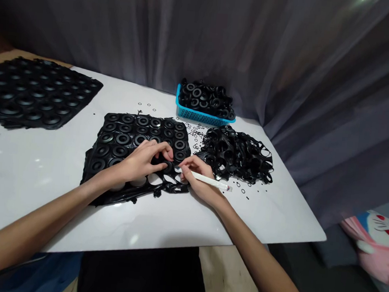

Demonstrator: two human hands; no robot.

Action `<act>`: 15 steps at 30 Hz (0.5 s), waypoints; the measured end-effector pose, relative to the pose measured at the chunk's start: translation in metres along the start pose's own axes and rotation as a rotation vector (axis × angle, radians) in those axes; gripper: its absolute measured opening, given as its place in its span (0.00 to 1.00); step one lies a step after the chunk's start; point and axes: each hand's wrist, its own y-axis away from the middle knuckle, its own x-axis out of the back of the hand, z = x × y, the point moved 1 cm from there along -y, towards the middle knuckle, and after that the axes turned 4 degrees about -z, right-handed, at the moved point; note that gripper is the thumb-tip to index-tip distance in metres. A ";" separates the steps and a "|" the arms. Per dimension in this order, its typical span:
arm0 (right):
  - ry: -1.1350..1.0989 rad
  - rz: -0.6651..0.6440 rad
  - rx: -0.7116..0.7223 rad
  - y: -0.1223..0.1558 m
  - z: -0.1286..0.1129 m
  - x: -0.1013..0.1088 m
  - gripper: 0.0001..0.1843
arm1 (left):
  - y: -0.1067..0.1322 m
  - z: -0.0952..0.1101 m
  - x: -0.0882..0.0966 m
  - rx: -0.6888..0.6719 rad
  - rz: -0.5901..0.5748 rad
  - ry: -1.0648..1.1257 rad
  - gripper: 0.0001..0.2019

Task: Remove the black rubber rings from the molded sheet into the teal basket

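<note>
A black moulded rubber sheet (127, 135) full of ring-shaped parts lies on the white table (41, 182). My left hand (145, 160) rests on its near right part, fingers curled and pinching one ring in the sheet. My right hand (197, 175) sits just right of it, closed around a thin white stick-like tool (212, 180) whose tip points at the same ring. Several holes show in the sheet's near edge where rings are gone.
A blue basket (197, 114) of loose black rings stands at the table's back. A tangled heap of black rubber scrap (238, 154) lies right of the sheet, with tiny rings scattered around. Another full sheet (32, 93) lies far left. Grey curtain behind.
</note>
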 end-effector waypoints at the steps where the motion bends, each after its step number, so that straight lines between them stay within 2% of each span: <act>1: 0.008 0.002 0.003 0.000 0.000 0.000 0.10 | 0.000 0.000 0.000 -0.003 0.009 0.002 0.08; 9: 0.051 0.011 -0.007 0.001 -0.006 -0.002 0.07 | 0.000 0.000 -0.002 0.009 0.040 0.019 0.09; 15: 0.145 0.012 -0.007 0.001 -0.012 -0.003 0.08 | 0.000 0.004 0.001 0.006 0.040 0.024 0.10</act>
